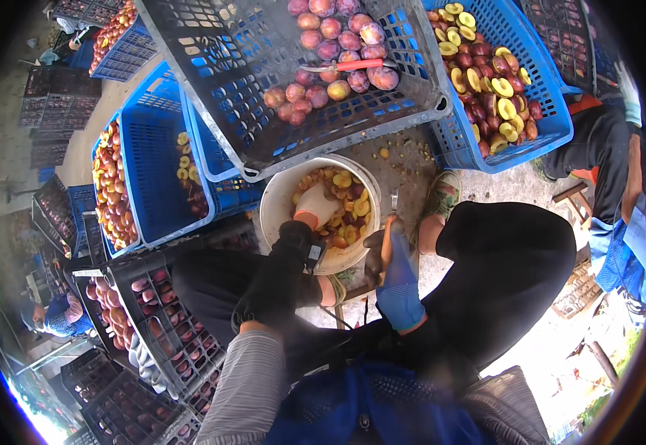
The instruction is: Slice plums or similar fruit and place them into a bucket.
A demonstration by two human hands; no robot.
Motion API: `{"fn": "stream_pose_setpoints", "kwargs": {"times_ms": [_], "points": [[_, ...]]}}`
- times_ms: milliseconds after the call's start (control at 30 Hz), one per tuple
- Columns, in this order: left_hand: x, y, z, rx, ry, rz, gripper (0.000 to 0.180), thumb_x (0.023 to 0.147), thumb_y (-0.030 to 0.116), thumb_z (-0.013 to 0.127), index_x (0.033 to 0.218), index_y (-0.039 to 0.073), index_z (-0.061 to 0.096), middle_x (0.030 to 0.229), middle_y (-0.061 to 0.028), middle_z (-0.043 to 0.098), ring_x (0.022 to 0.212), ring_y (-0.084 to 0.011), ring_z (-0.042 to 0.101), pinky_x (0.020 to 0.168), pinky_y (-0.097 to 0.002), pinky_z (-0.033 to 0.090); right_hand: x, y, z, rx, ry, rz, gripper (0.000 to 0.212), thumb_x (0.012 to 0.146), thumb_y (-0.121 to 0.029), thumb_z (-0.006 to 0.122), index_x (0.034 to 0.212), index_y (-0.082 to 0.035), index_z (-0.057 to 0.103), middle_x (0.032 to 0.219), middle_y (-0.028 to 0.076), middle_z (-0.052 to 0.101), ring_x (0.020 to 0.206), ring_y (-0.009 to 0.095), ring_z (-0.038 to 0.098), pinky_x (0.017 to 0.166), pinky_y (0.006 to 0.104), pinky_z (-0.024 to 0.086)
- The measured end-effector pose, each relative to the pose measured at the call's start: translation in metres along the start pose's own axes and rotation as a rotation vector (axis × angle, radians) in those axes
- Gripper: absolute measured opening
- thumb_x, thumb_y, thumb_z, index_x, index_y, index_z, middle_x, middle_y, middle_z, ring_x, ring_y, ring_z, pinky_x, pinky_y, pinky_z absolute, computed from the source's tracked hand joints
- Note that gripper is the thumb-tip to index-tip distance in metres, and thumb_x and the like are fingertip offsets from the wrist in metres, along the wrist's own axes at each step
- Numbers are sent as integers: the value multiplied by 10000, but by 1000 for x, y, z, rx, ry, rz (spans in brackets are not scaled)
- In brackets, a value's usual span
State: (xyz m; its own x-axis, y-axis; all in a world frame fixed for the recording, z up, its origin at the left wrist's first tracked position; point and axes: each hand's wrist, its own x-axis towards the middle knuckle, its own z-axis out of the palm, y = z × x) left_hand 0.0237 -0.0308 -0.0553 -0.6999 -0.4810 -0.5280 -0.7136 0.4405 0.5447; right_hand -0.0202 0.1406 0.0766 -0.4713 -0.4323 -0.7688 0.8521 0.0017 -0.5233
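Note:
My left hand (318,207), in a white and orange glove, reaches into a round white bucket (267,211). Cut plum halves (347,231) with yellow flesh lie in the bucket around it; the glove's fingertips are blurred and hard to make out. Beside the bucket's right rim, my right hand (399,293), in a blue glove with dark fingers, is closed around a wooden-handled tool (387,245). Its narrow metal tip points away from me, and its exact kind is unclear. Above the bucket, a tilted black crate (264,126) carries whole purple plums (349,44) and a red-handled knife (349,66).
A blue crate (519,152) of halved plums stands at the far right, near a seated person (597,163). More blue crates (156,163) stand at left. Black crates (156,319) of plums flank my left leg. Another person (67,315) is at the far left.

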Motion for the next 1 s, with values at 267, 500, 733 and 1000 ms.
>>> {"fn": "stream_pose_setpoints", "kwargs": {"times_ms": [267,500,733,1000], "points": [[-90,38,-54,-1371,-56,120,336,776,168,407,1051,-17,467,990,-118,540,866,-227,541,654,-323,479,-19,20,4,-402,-143,-42,452,829,-458,432,692,-42,543,470,9,439,366,88,387,350,233,300],[-148,53,-48,-1770,76,-34,194,801,51,439,986,-2,465,959,-103,549,876,-205,543,776,-296,450,-31,54,6,-990,-239,-680,335,831,-333,445,796,-28,579,706,202,558,672,355,541,574,397,415],[-166,41,-51,-1741,263,-70,200,747,179,450,843,9,493,761,-79,532,684,-192,531,590,-263,439,-45,65,14,-1037,-253,-604,341,832,-328,444,837,-13,574,733,212,558,724,377,534,599,407,416],[-163,36,-47,-1890,160,-73,209,777,242,419,657,79,470,625,-80,516,550,-199,508,502,-276,407,-39,76,18,-1049,-310,-599,336,828,-338,452,847,-26,575,738,218,552,733,382,529,602,403,416]]}}
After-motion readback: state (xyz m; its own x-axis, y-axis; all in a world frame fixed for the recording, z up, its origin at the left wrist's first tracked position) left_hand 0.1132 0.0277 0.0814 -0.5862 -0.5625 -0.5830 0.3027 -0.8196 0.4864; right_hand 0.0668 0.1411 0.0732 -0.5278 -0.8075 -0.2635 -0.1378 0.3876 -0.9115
